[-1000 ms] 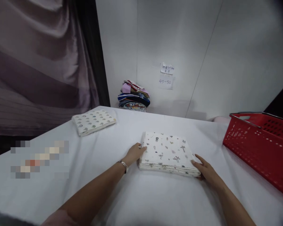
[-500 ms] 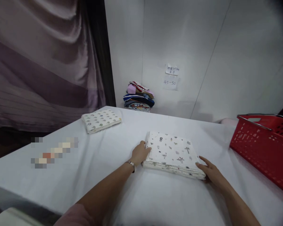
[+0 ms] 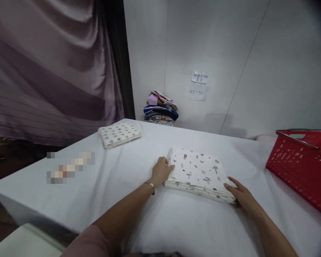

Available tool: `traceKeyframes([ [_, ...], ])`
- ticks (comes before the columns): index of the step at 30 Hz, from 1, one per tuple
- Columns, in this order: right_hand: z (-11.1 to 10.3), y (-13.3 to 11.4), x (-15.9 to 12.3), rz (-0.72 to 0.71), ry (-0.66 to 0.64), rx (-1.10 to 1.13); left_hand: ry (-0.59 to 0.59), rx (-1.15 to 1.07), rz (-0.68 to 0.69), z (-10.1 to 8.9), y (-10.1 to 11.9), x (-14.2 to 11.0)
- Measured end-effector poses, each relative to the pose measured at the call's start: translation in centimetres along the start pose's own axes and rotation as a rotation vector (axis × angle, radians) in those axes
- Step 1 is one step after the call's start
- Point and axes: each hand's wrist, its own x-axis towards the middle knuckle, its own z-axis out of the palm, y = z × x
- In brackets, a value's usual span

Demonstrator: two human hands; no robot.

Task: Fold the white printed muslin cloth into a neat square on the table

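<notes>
A folded white cloth [image 3: 195,171] printed with small palm trees, flamingos and leaves lies flat in several layers on the white-covered table. My left hand [image 3: 161,172], with a bracelet at its wrist, grips the left edge, thumb on top. At the near right corner, my right hand [image 3: 239,192] holds the edge with its thumb on top; its other fingers are partly hidden by the cloth. Farther back on the left lies a second folded white cloth [image 3: 120,135] with rows of small grey-green motifs, apart from both hands.
A red plastic basket [image 3: 299,167] with a metal handle stands on the right. Beyond the table's far edge, a pile of folded fabrics [image 3: 161,109] rests by the wall under paper signs [image 3: 198,92]. A blurred-out patch [image 3: 71,167] covers something on the left.
The view has turned left, so everything sits farther right, and a pale surface has come in at lower left. Both hands keep hold of the printed cloth, which stays folded.
</notes>
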Motion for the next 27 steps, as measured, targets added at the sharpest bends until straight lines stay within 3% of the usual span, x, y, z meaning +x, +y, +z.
traceKeyframes([
  [9,-0.2,0.3,0.3,-0.009,-0.01,-0.027,-0.035,-0.068,-0.012,0.3,0.1,0.6],
  [18,-0.3,0.3,0.2,-0.004,-0.009,-0.033,-0.103,-0.128,-0.148,0.5,-0.9,1.2],
  [27,-0.3,-0.2,-0.2,-0.007,-0.002,-0.04,-0.146,-0.104,-0.199,0.1,-0.6,1.5],
])
